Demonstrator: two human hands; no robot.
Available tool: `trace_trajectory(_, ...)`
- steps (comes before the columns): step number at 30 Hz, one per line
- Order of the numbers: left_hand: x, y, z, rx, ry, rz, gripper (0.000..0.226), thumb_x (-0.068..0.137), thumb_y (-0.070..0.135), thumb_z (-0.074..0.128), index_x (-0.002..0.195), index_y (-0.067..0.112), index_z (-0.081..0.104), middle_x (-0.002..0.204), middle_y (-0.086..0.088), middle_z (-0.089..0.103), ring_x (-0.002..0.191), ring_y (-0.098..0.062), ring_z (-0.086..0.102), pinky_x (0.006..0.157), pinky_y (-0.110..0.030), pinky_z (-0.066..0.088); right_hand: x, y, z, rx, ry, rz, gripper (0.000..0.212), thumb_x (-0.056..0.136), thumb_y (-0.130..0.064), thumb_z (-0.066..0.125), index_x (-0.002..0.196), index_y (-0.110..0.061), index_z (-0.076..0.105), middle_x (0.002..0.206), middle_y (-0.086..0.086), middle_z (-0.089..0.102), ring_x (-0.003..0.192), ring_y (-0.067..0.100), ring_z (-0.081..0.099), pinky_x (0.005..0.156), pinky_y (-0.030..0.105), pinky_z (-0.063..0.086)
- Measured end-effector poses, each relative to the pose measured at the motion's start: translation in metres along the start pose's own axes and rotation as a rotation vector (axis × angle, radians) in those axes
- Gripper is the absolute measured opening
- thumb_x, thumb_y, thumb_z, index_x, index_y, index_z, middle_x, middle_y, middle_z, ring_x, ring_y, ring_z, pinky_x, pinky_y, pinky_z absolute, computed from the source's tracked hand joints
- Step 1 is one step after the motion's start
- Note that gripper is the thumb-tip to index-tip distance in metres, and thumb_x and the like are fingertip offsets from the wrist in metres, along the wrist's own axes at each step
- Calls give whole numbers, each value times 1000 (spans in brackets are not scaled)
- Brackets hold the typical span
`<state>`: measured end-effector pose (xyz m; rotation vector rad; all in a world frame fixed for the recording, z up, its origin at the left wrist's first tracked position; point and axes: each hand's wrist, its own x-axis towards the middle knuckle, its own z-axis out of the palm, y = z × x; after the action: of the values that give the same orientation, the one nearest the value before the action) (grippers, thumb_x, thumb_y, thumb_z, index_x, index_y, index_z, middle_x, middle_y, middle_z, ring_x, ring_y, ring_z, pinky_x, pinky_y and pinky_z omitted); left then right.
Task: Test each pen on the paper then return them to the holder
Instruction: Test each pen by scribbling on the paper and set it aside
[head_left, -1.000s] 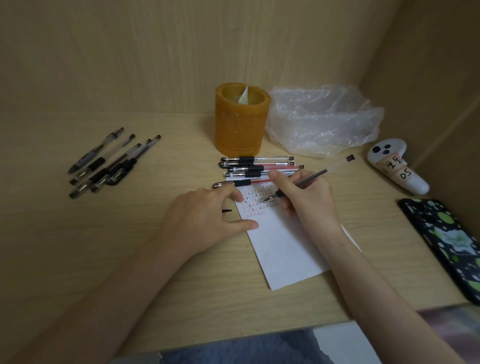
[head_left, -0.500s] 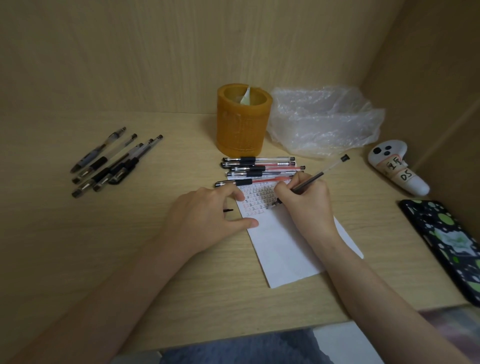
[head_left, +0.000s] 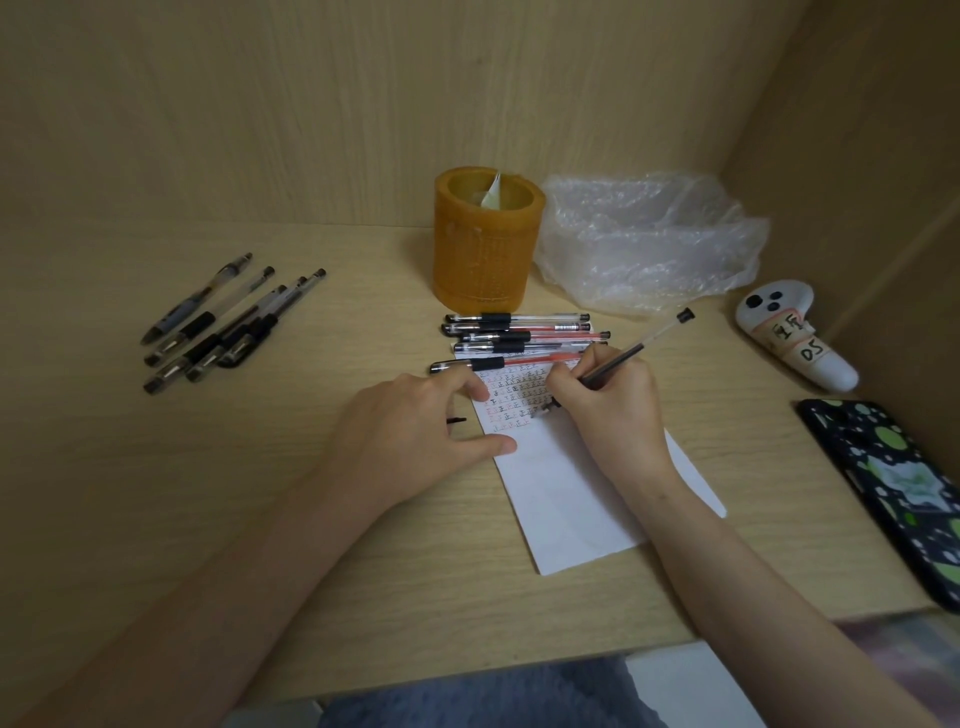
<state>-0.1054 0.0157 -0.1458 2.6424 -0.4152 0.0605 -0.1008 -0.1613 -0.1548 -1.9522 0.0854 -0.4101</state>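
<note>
- Right hand (head_left: 608, 410): fingers pinch pen (head_left: 640, 344), tip on paper (head_left: 566, 499); make a light, short stroke on blank space.
- Left hand (head_left: 410, 436): fingers relaxed, pinning the paper edge; press steadily.

Phone (head_left: 893, 493) cut by edge; writing (head_left: 514, 395) on paper (head_left: 571, 493) illegible.

Dim, warm, even light; soft faint shadows; wide-angle bending at edges; slight softness near the bottom corners

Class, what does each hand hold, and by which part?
Right hand grips a pen by its lower barrel, near the tip. Left hand presses the paper; nothing plainly held.
</note>
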Motion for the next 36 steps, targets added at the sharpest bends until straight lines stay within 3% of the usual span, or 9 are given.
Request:
trace_trajectory(4, 0, 0, 0, -5, -7, -8, 54, 64, 71, 60, 108, 41, 52, 79, 13, 60, 80, -5, 59, 74, -29, 50, 0, 0, 0, -6, 11, 0, 25, 80, -7, 63, 60, -4, 49, 50, 0, 42, 46, 6, 35, 44, 15, 29)
trace_trajectory(15, 0, 0, -1, 4, -10, -12, 53, 64, 72, 59, 106, 42, 52, 68, 16, 53, 76, -6, 57, 73, -29, 49, 0, -2, -1, 25, -9, 17, 33, 79, -3, 64, 55, -11, 43, 51, 2, 40, 46, 5, 34, 45, 12, 29)
trace_trajectory(27, 0, 1, -1, -1, -4, -5, 53, 65, 71, 60, 107, 41, 52, 73, 16, 54, 78, -5, 56, 72, -26, 47, -1, -1, -1, 29, -4, 7, 30, 80, -4, 63, 56, -9, 46, 50, 0, 42, 47, 5, 35, 45, 14, 29)
trace_trajectory(31, 0, 2, -1, -1, 7, -10, 51, 64, 70, 61, 106, 41, 52, 64, 18, 47, 78, -6, 57, 71, -27, 47, 0, -1, 0, 41, -1, 16, 25, 80, -3, 63, 59, -6, 48, 51, 1, 43, 47, 4, 36, 45, 13, 30)
trace_trajectory(36, 0, 1, -1, 1, -1, -6, 52, 64, 71, 60, 106, 42, 51, 69, 17, 51, 79, -5, 57, 72, -28, 48, 0, -1, 0, 38, -19, 8, 23, 81, -6, 64, 62, 2, 52, 54, 5, 46, 48, 4, 39, 47, 13, 32)
